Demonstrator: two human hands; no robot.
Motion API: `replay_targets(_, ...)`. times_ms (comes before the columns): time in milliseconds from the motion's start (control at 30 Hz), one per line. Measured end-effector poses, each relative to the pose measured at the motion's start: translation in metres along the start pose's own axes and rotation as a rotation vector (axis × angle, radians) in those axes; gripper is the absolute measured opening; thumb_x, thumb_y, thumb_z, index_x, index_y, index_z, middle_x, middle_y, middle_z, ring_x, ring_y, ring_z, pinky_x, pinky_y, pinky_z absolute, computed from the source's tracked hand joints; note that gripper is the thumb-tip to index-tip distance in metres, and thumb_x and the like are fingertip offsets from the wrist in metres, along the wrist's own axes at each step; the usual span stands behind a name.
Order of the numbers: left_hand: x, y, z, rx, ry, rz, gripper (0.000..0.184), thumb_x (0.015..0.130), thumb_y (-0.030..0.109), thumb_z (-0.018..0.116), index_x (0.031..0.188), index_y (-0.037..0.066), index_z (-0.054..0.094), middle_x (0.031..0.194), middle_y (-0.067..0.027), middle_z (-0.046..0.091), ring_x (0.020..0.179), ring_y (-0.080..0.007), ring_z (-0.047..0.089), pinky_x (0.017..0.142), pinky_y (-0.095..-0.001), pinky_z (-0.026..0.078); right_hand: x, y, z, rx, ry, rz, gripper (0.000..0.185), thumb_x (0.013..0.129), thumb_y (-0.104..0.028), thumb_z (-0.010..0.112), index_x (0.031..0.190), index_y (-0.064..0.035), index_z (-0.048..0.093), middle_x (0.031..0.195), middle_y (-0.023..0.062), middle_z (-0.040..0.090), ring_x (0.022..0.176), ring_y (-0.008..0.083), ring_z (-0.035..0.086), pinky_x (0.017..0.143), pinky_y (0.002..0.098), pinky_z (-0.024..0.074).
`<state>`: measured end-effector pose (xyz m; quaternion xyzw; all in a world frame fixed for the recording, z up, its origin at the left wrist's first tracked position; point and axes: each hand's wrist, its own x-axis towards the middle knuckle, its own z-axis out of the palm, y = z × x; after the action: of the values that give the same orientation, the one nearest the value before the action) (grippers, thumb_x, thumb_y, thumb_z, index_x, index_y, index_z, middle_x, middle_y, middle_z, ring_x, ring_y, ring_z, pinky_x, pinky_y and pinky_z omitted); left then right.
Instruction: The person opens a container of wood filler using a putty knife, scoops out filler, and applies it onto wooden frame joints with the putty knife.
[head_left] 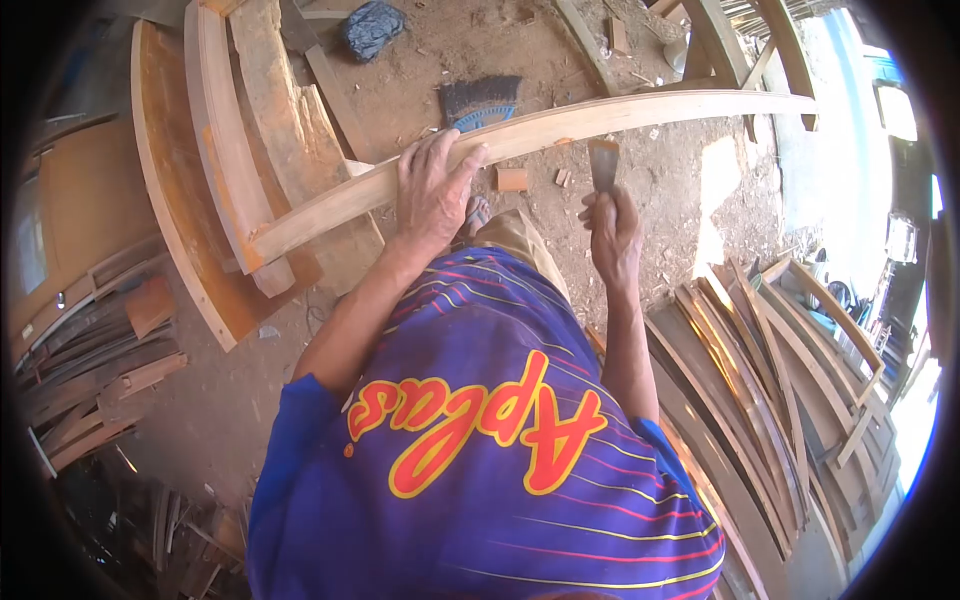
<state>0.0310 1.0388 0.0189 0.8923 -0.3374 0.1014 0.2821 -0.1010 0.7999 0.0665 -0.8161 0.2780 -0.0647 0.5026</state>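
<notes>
A long pale wooden beam [590, 120] runs across in front of me, from the lower left to the far right. My left hand [432, 195] grips it near the middle, its fingers draped over the far edge and the thumb lying along the top. To the right of it, my right hand [614, 235] is closed around a putty knife [604, 168]. The flat blade points away from me, just on the near side of the beam and apart from it. The knife's handle is hidden inside my fingers.
Wooden panels and a frame [215, 150] stand at the left, touching the beam's end. A trestle [715, 45] is at the back right. Stacked timber [750, 390] lies to the right, scrap wood [120, 370] to the left. A brush-like tool [483, 100] and a wood block [511, 179] rest on the ground.
</notes>
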Motion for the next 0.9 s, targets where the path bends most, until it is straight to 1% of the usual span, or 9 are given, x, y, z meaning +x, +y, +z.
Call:
replay_targets(67,-0.002,-0.001,-0.001,0.006,0.003,0.013,0.052,0.085,0.007,0.073,0.135,0.020,0.066,0.139,-0.0120,0.056,0.126,-0.0331,0.056,0.107,-0.0494,0.040,0.016,0.002,0.005,-0.078,0.058,0.027,0.030,0.107,-0.020,0.048,0.119,0.0012,0.066,0.091,0.0082,0.070,0.075,0.0141,0.064,0.069,0.0314,0.0517)
replay_targets(233,-0.002,-0.005,-0.003,-0.018,-0.009,0.029,0.051,0.086,0.007,0.072,0.135,0.018,0.066,0.139,-0.0141,0.058,0.127,-0.0341,0.056,0.108,-0.0498,0.040,0.020,-0.013,0.003,-0.225,0.021,0.028,0.033,0.105,-0.019,0.048,0.121,0.0033,0.066,0.087,0.0102,0.070,0.071,0.0153,0.064,0.068,0.0336,0.0524)
replay_targets(300,-0.004,-0.007,-0.006,-0.079,-0.010,-0.008,0.051,0.086,0.009,0.074,0.136,0.016,0.065,0.138,-0.0149,0.059,0.128,-0.0349,0.056,0.108,-0.0500,0.040,0.020,-0.013,0.004,-0.209,0.013,0.026,0.022,0.103,-0.015,0.050,0.108,-0.0016,0.067,0.077,0.0175,0.067,0.071,0.0277,0.069,0.066,0.0426,0.0503)
replay_targets(367,-0.008,-0.013,-0.015,-0.135,-0.008,-0.046,0.052,0.085,0.012,0.076,0.136,0.014,0.064,0.137,-0.0158,0.061,0.129,-0.0356,0.056,0.109,-0.0501,0.041,0.020,-0.006,0.008,-0.212,0.021,-0.023,0.022,0.103,-0.015,0.050,0.106,-0.0011,0.067,0.076,0.0178,0.066,0.070,0.0284,0.068,0.066,0.0429,0.0498)
replay_targets(433,-0.015,-0.024,-0.036,-0.061,-0.065,-0.174,0.058,0.084,0.022,0.082,0.137,0.010,0.062,0.135,-0.0161,0.061,0.128,-0.0335,0.056,0.111,-0.0511,0.038,0.020,-0.001,0.017,-0.211,0.014,-0.080,0.022,0.102,-0.015,0.050,0.103,-0.0006,0.067,0.075,0.0182,0.065,0.069,0.0290,0.067,0.065,0.0431,0.0493)
replay_targets(733,-0.033,-0.048,-0.048,-0.003,-0.080,-0.232,0.066,0.079,0.028,0.086,0.138,0.009,0.061,0.130,-0.0134,0.064,0.124,-0.0334,0.057,0.111,-0.0481,0.037,0.001,-0.022,0.053,-0.196,-0.124,-0.055,0.028,0.103,-0.016,0.052,0.116,0.0017,0.069,0.076,0.0204,0.064,0.068,0.0271,0.065,0.066,0.0415,0.0494)
replay_targets(800,-0.032,-0.046,-0.046,-0.012,-0.081,-0.253,0.067,0.079,0.028,0.085,0.138,0.010,0.061,0.130,-0.0128,0.064,0.124,-0.0333,0.057,0.111,-0.0488,0.037,-0.001,-0.044,0.058,-0.180,-0.180,-0.068,0.031,0.103,-0.017,0.053,0.123,0.0017,0.068,0.078,0.0224,0.065,0.069,0.0287,0.065,0.068,0.0421,0.0501)
replay_targets(833,-0.033,-0.047,-0.045,-0.017,-0.073,-0.249,0.067,0.079,0.028,0.085,0.138,0.010,0.061,0.130,-0.0126,0.064,0.124,-0.0334,0.057,0.111,-0.0486,0.037,0.000,-0.039,0.065,-0.178,-0.155,-0.119,0.034,0.103,-0.016,0.053,0.129,0.0014,0.066,0.081,0.0256,0.065,0.073,0.0346,0.067,0.070,0.0433,0.0504)
replay_targets(900,-0.035,-0.049,-0.045,-0.023,-0.064,-0.250,0.067,0.079,0.028,0.085,0.139,0.010,0.061,0.130,-0.0125,0.064,0.124,-0.0335,0.056,0.110,-0.0484,0.037,-0.001,-0.048,0.072,-0.223,-0.168,-0.137,0.034,0.102,-0.015,0.054,0.130,0.0009,0.065,0.083,0.0269,0.065,0.075,0.0377,0.067,0.071,0.0444,0.0507)
